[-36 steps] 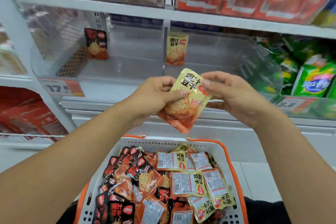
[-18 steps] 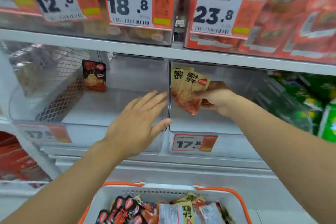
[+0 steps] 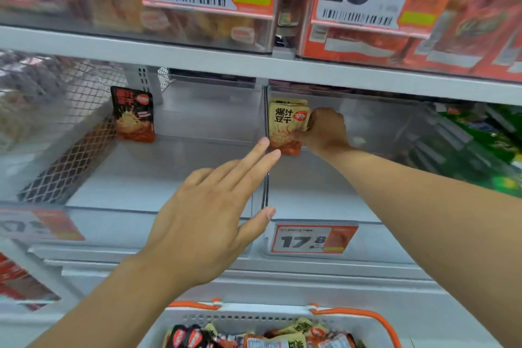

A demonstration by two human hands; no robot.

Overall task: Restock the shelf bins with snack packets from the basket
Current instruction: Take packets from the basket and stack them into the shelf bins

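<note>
Right hand point(image 3: 324, 133) is deep in the right clear bin point(image 3: 353, 200), fingers curled round the right edge of a yellow snack packet point(image 3: 286, 124), thumb side low near its bottom corner. Packet stands upright at the back of the bin, close against the divider point(image 3: 265, 172) btwn the two bins. It's pale yellow up top w/ bold black characters and a red oval logo, shading to orange-red at the bottom w/ a food picture; a 2nd yellow packet edge shows just behind it.

Left hand point(image 3: 209, 215) holds nothing: fingers straight and spread a little, fingertips near the packet's lower left corner, thumb by the divider's front edge. Can't tell if they touch it.

Left bin point(image 3: 158, 178) has one black-and-orange packet point(image 3: 133, 113) upright at its back wall, mesh panel point(image 3: 70, 167) beside it. A 17.8 price tag point(image 3: 312, 239) hangs on the right bin's front. Below, the white basket point(image 3: 282, 316) w/ orange handles holds mixed yellow and black packets point(image 3: 254, 337).
</note>
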